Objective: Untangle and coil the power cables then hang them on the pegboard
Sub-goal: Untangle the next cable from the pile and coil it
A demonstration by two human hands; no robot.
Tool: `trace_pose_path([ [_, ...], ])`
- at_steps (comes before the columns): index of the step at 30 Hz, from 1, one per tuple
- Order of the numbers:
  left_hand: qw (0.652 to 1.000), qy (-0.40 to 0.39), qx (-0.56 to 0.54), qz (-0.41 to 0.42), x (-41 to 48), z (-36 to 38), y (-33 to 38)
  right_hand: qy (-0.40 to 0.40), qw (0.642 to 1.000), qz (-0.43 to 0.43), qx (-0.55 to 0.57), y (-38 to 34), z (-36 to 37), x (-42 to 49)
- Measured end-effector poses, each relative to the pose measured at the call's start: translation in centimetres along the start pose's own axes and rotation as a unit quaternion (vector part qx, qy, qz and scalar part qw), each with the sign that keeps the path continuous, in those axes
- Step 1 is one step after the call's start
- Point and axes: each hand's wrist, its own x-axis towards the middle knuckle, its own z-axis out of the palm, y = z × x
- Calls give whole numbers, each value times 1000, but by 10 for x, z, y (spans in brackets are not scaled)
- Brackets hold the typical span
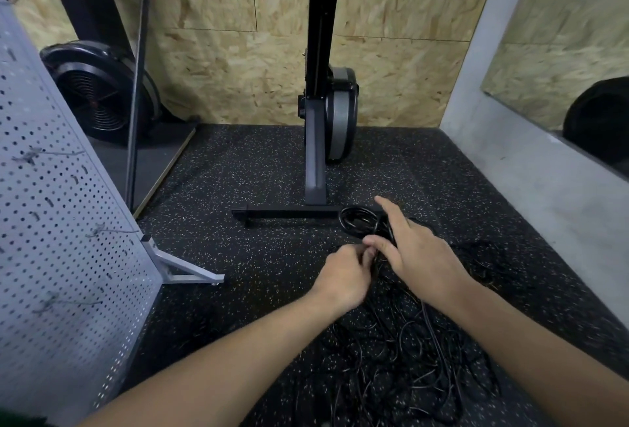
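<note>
Centre of frame, low: both hands at work over the floor. Right hand clamps a small round coil of black power cable between thumb and curled fingers, index finger stretched straight past it. The grip sits where the loops gather, likely to stop the turns springing apart. Left hand, fingers curled in, pinches a strand just beside the right thumb. Judged to be feeding or wrapping the free tail round the bundle. The pinch point is dark and partly hidden, so which strand it is cannot be made out.

Coil: a few tight, glossy turns, held in front of the foot bar of the black upright exercise machine at frame centre.

Lower centre to lower right: loose tangle of thin black cables sprawled on the black speckled rubber floor. Many crossing loops, hard to tell from the floor. One strand runs up toward the hands.

Left edge: grey perforated metal pegboard on a stand, bare wire hooks sticking out, nothing hung yet
</note>
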Motion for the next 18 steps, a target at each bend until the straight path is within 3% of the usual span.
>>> trace_pose_path([
  [6, 966, -18, 200, 160, -11, -18, 9, -18, 999, 29, -38, 18, 7, 7],
  [11, 868, -24, 414, 273, -9, -40, 12, -57, 994, 51, -74, 17, 15, 5],
  [15, 814, 43, 446, 369, -5, -62, 6, -110, 992, 62, -1, 11, 9, 1],
  [18, 792, 119, 413, 434, 1, -76, -5, -225, 970, 56, 77, 9, -1, -7],
])
